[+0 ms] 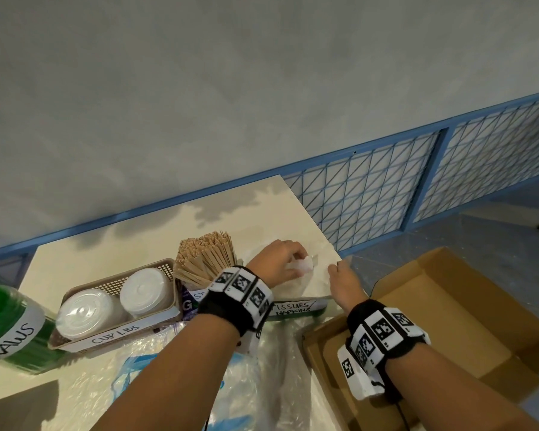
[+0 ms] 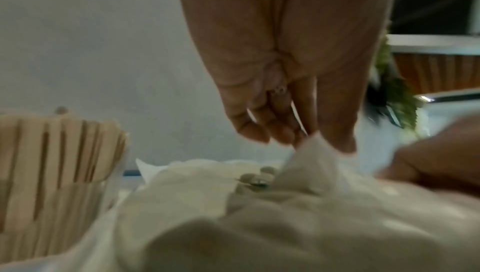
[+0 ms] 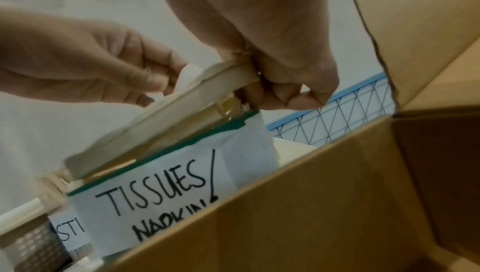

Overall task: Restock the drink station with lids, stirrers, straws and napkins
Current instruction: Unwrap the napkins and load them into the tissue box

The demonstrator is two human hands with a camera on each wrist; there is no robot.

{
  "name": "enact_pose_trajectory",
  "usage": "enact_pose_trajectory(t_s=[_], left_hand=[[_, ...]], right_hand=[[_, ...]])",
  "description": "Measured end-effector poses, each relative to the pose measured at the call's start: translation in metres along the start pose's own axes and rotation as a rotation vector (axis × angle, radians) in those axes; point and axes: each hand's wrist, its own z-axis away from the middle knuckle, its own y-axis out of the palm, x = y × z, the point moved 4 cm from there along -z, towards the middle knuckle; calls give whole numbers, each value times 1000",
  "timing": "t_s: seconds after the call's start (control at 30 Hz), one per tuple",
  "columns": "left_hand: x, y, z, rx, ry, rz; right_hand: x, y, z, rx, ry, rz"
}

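Left hand [image 1: 280,259] pinching white napkins [image 1: 302,265] over the labelled napkin box [image 1: 296,307] at one o'clock from the stirrers [image 1: 207,259], right hand [image 1: 344,279] gripping its raised lid (best held wide, tucking flat).

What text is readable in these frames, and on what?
"CUP LIDS": paper label on the basket front.
"TISSUES/ NAPKINS": paper label on the green-rimmed container; last letters cut off in the right wrist view.
"RAWS": label on the green container, start cut off by the frame edge.
"ST": label under the stirrers, rest hidden.
"G": purple packaging, rest hidden.
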Motion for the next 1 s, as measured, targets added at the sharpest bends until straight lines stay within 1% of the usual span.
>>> enact_pose_trajectory(t_s=[0.1,0.2,0.33,0.47,0.6,0.7,0.9,1.0], left_hand=[[16,-8,0,75,-33,22],[20,-5,-3,108,-8,-15],[14,2,-7,115,36,-97],[13,6,-11,123,35,-147],[12,8,-10,89,35,-142],[14,12,-10,112,52,-198],[22,12,-9,127,0,-214],[24,18,-7,141,-18,-139]], right_hand=[[-5,-1,-2,8,-9,-17],[-7,-1,-2,16,-41,19],[-3,-2,1,15,-65,71],[-1,-2,3,49,-81,127],[-1,-4,1,44,-75,91],[-2,-3,0,49,-76,66],[-2,-1,0,47,-91,70],[-3,-1,-1,37,-81,73]])
